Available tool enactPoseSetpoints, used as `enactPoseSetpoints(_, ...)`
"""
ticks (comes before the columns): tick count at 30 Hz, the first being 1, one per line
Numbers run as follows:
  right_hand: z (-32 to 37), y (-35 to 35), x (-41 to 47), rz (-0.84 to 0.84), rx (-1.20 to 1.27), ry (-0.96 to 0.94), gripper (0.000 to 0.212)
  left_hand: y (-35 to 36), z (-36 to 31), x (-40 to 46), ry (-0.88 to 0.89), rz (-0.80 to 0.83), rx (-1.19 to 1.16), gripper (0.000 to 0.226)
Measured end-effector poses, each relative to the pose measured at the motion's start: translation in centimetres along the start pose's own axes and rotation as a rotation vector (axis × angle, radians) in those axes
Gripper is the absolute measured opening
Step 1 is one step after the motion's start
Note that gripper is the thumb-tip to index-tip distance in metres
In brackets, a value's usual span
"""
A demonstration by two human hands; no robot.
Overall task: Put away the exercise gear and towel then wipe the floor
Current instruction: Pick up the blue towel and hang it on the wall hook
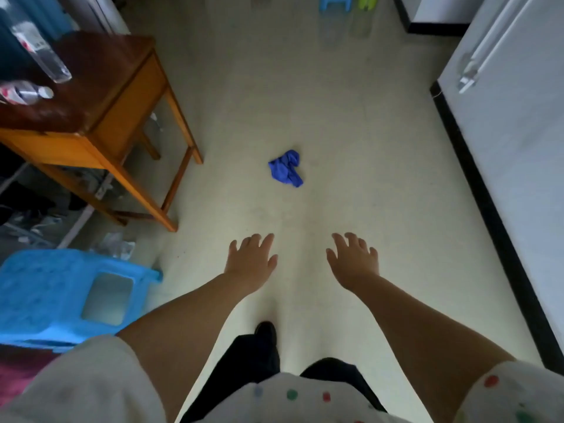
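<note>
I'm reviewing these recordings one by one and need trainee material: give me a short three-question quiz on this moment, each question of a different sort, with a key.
1. True or false: the crumpled blue cloth lies on the pale floor, touched by neither hand.
2. Multiple choice: what lies on the dark-topped wooden table? A) clear plastic bottles B) a folded towel C) a pair of shoes
3. Fill in: the light blue plastic stool stands on the person's ____ side.

Key
1. True: the left hand and right hand are both open, fingers spread, short of the cloth.
2. A
3. Left
</note>
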State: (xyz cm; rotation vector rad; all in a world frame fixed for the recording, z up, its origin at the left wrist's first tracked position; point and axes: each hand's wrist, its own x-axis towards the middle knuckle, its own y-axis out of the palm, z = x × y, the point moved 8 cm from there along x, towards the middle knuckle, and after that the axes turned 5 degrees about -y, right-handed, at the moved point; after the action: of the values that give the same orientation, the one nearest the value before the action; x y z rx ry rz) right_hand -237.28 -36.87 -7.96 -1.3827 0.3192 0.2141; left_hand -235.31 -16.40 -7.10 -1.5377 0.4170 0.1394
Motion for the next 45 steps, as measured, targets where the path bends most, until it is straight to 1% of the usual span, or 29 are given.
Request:
enactPoseSetpoints(3,2.1,-1.3,5.0,0.028,0.047,-0.001,0.050,-1.9,2.6,6.3,-0.034,0.054,-0.011,0.053)
enactPoseSetpoints(5,2.4,-1.8,7.8,0.046,0.043,0.001,0.050,-2.5,3.1,9.7,-0.045,0.073,-0.018,0.052)
enactPoseSetpoints(9,0.2,-3.0,14.8,0.091,0.024,0.043,0.049,-3.1,1.8,17.2,0.008,0.113,-0.003,0.052)
enactPoseSetpoints(12,-2.0,-5.0,21.7,0.086,0.001,0.050,0.048,-4.9,0.7,24.1,-0.001,0.103,-0.047,0.052)
enactPoseSetpoints(14,-3.3,-7.0,26.6,0.082,-0.010,0.040,0.049,-6.7,0.2,28.9,-0.038,0.080,-0.081,0.052)
enactPoseSetpoints(16,-4.1,-8.8,30.4,0.119,-0.010,0.020,0.049,-8.4,-0.3,32.6,-0.081,0.100,-0.126,0.053)
enactPoseSetpoints(18,-4.5,-10.9,34.2,0.122,-0.052,-0.013,0.049,-10.5,-0.9,36.1,-0.099,0.072,-0.116,0.053)
enactPoseSetpoints(20,-4.8,-12.9,38.4,0.126,-0.045,-0.038,0.050,-12.1,-0.8,39.5,-0.121,0.059,-0.158,0.053)
enactPoseSetpoints(26,-2.5,-15.7,48.2,0.144,-0.034,-0.115,0.050,-13.4,1.0,47.6,-0.157,0.117,-0.134,0.053)
enactPoseSetpoints(33,-1.8,-16.4,60.0,0.190,-0.033,-0.034,0.051,-14.5,4.6,60.6,-0.129,0.126,-0.147,0.053)
enactPoseSetpoints(36,-0.8,-16.6,64.3,0.219,0.018,0.022,0.052,-15.1,6.3,65.4,-0.096,0.162,-0.177,0.054)
enactPoseSetpoints(39,1.1,-16.8,68.7,0.215,0.069,0.022,0.051,-15.2,8.4,69.7,-0.095,0.224,-0.170,0.053)
enactPoseSetpoints(42,2.3,-15.3,73.0,0.218,0.130,0.009,0.050,-13.3,9.5,73.4,-0.133,0.295,-0.227,0.051)
enactPoseSetpoints(45,2.5,-10.3,78.1,0.278,0.169,-0.012,0.048,-8.8,9.8,77.6,-0.143,0.350,-0.307,0.050)
